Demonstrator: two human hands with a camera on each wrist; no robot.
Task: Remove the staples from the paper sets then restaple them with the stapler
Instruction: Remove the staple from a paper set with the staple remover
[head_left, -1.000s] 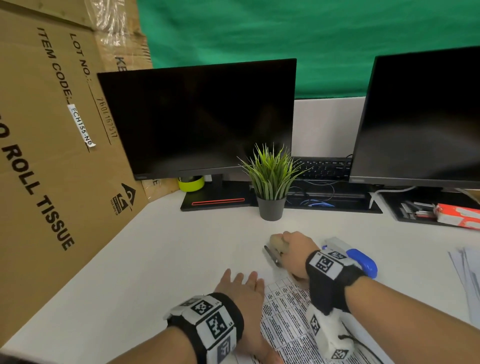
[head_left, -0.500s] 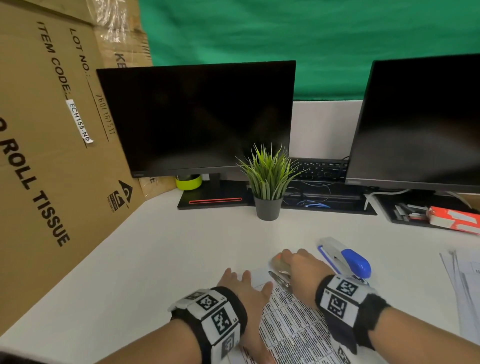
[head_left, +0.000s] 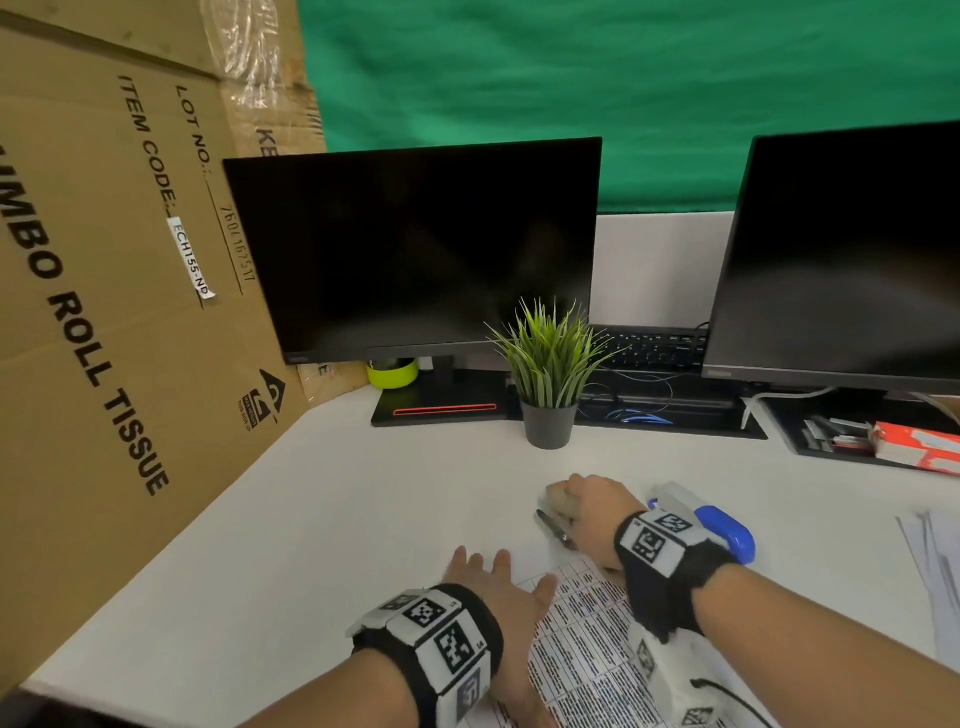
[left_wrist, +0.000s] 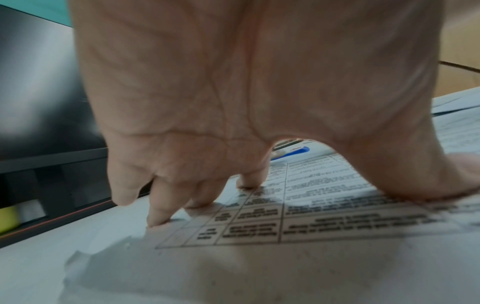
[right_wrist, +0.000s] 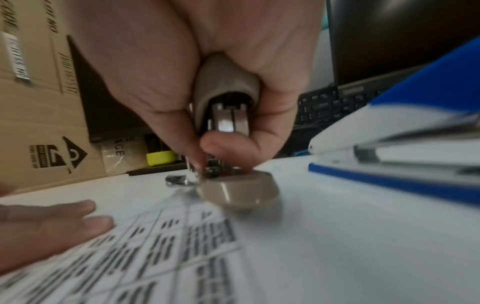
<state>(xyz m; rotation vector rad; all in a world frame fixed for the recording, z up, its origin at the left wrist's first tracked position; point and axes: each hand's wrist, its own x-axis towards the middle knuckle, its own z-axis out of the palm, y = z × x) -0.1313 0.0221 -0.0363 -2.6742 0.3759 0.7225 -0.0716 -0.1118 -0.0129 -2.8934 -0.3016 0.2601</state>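
A printed paper set lies on the white desk in front of me. My left hand lies flat on its left part, fingers spread and pressing the sheet. Just past the paper's far corner, my right hand grips a beige staple remover, whose metal jaws point down at the desk. A small metal piece lies beside the jaws. The blue and white stapler sits right of that hand, untouched.
A potted plant stands behind the hands, in front of two dark monitors and a keyboard. A large cardboard box walls the left side. More papers lie at the right edge, and a red box sits in a tray.
My right hand brought the staple remover down to the paper's far corner, then drew it a little beyond that corner. The left hand has stayed flat on the sheet.
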